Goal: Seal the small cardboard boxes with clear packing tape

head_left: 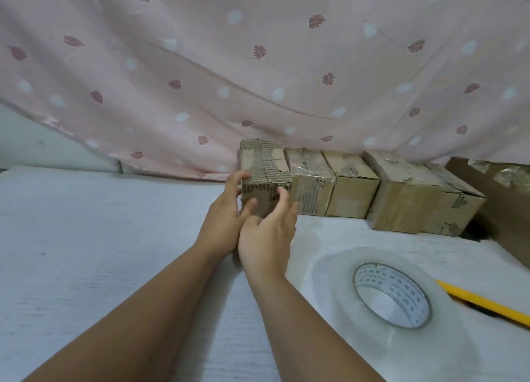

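A row of small worn cardboard boxes stands at the back of the white table. The leftmost box has torn, ribbed cardboard on top. My left hand touches its left and front faces with straight fingers. My right hand reaches to its front face, fingers extended and relaxed, fingertips at the cardboard. Beside it stand a taped box, another box and a larger box. A big roll of clear packing tape lies flat at the right, apart from both hands.
A yellow utility knife lies right of the tape roll. A brown cardboard carton sits at the far right edge. A pink leaf-patterned curtain hangs behind the boxes. The white table spreads to the left.
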A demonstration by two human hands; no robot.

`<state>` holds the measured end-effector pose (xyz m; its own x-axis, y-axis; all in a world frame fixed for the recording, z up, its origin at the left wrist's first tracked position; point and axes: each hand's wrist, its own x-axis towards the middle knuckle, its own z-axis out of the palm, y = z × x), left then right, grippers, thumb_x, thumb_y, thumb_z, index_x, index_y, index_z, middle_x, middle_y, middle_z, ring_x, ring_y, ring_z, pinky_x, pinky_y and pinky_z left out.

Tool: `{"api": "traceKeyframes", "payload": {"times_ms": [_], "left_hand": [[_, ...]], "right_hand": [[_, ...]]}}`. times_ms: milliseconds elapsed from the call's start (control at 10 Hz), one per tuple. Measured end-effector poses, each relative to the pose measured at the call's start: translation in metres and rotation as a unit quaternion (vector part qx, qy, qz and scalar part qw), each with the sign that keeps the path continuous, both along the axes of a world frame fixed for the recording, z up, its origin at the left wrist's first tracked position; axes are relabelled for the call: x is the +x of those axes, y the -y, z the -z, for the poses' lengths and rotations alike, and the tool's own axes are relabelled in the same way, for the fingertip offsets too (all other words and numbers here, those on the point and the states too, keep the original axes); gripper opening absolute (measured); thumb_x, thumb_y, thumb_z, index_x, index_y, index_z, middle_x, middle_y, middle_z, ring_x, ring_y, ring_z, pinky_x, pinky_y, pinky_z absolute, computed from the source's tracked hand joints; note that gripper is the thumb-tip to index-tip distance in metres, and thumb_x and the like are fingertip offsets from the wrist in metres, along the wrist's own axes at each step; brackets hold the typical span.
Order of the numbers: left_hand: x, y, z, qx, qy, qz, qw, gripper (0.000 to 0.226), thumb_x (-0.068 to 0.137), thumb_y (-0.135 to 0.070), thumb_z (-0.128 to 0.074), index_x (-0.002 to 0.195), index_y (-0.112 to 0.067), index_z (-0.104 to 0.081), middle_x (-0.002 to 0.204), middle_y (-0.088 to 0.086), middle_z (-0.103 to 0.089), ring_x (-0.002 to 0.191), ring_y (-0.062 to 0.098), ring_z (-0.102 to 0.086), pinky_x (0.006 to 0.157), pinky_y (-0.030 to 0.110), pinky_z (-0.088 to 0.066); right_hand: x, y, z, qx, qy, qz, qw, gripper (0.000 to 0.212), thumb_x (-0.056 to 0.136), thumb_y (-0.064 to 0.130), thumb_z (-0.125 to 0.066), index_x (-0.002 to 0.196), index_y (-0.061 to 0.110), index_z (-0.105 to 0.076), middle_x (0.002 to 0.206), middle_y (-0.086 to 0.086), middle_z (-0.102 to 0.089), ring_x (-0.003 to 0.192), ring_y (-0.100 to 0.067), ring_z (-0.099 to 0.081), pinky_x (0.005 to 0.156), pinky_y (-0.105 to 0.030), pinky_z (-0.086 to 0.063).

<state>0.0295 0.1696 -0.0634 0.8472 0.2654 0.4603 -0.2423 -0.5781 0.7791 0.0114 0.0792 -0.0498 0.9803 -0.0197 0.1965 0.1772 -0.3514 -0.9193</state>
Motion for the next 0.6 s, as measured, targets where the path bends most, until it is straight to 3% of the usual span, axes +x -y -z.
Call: {"api": "traceKeyframes", "payload": {"times_ms": [100,200,300,400,500,600], "left_hand": [[0.0,0.001,-0.004,-0.003,-0.019,0.009,1.0,0.051,0.1,-0.018,-0.047,0.131,-0.054,-0.028,0.106,-0.028,-0.049,0.114,0.016,-0.057,0.081,0.02,-0.038],[0.002,0.0,-0.004,-0.01,-0.044,0.018,0.999,0.069,0.1,-0.015,-0.045,0.13,-0.068,-0.014,0.12,-0.012,-0.051,0.118,0.014,-0.055,0.087,0.024,-0.04],[0.004,-0.004,-0.005,0.001,-0.085,0.039,0.996,0.086,0.096,-0.01,-0.046,0.126,-0.075,0.002,0.149,0.0,-0.041,0.107,0.008,-0.057,0.091,0.027,-0.041],[0.006,-0.006,-0.004,0.02,-0.087,0.031,0.996,0.091,0.092,-0.014,-0.055,0.131,-0.07,0.005,0.149,-0.003,-0.042,0.097,0.004,-0.063,0.08,0.024,-0.041],[0.0,-0.002,-0.008,0.026,-0.096,0.012,0.995,0.092,0.091,-0.008,-0.052,0.141,-0.06,0.005,0.15,0.0,-0.041,0.092,0.009,-0.064,0.08,0.025,-0.043],[-0.009,0.006,-0.008,-0.036,-0.085,-0.018,0.996,0.096,0.091,-0.014,-0.061,0.146,-0.051,0.007,0.153,0.003,-0.035,0.118,0.019,-0.057,0.089,0.022,-0.038]], "right_hand": [[0.002,0.001,0.002,0.016,-0.002,0.005,1.0,0.061,0.095,0.017,-0.048,0.147,0.034,-0.021,0.16,0.005,-0.022,0.14,-0.018,-0.031,0.097,-0.034,-0.041],[0.002,0.001,0.002,0.003,0.004,-0.003,1.0,0.066,0.096,0.017,-0.047,0.151,0.035,-0.015,0.161,0.008,-0.019,0.14,-0.017,-0.03,0.101,-0.038,-0.042],[0.004,0.0,0.004,-0.036,0.002,-0.016,0.999,0.068,0.097,0.018,-0.042,0.154,0.037,-0.008,0.163,0.007,-0.012,0.143,-0.017,-0.026,0.099,-0.034,-0.04],[0.005,-0.002,0.007,-0.093,-0.003,-0.025,0.995,0.06,0.099,0.017,-0.035,0.153,0.037,-0.018,0.164,0.003,-0.011,0.141,-0.02,-0.032,0.099,-0.034,-0.038],[0.002,-0.001,0.005,-0.113,0.015,-0.042,0.993,0.045,0.098,0.015,-0.035,0.137,0.03,-0.052,0.145,0.006,-0.048,0.124,-0.017,-0.049,0.097,-0.031,-0.038],[-0.005,0.003,0.004,-0.074,-0.01,-0.025,0.997,0.032,0.095,0.016,-0.039,0.111,0.027,-0.065,0.108,0.006,-0.068,0.098,-0.017,-0.059,0.079,-0.029,-0.041]]}}
